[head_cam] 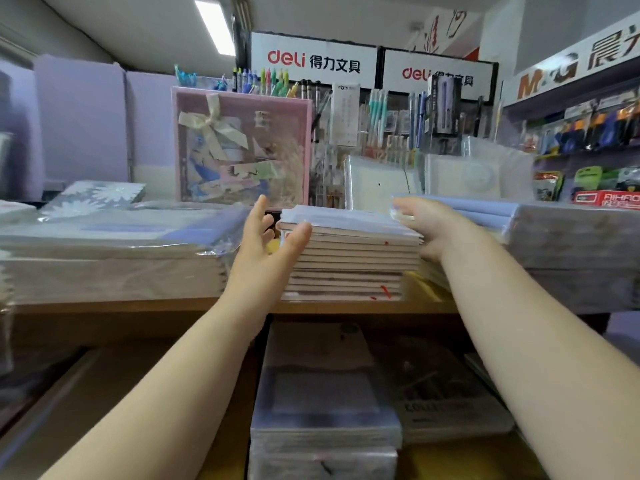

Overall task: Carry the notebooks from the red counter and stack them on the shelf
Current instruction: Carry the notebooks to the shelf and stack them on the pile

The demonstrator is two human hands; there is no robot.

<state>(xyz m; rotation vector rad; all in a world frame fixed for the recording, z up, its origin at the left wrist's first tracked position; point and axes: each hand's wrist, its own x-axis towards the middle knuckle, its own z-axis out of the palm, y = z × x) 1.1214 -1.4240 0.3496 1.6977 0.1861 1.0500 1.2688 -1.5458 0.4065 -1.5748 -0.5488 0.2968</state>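
Note:
A stack of several thin notebooks (pixel 349 252) in clear wrap sits on the wooden shelf (pixel 138 304) at centre. My left hand (pixel 266 247) is at the stack's left end, fingers spread, thumb resting against the top notebooks. My right hand (pixel 427 225) lies against the stack's right end, fingers curled over the top edge. Neither hand has the stack lifted. The red counter is out of view.
Wrapped notebook piles (pixel 114 251) fill the shelf on the left and more wrapped piles (pixel 571 244) on the right. A pink gift box (pixel 242 147) and pen racks (pixel 398 116) stand behind. More notebook stacks (pixel 322 410) lie on the lower shelf.

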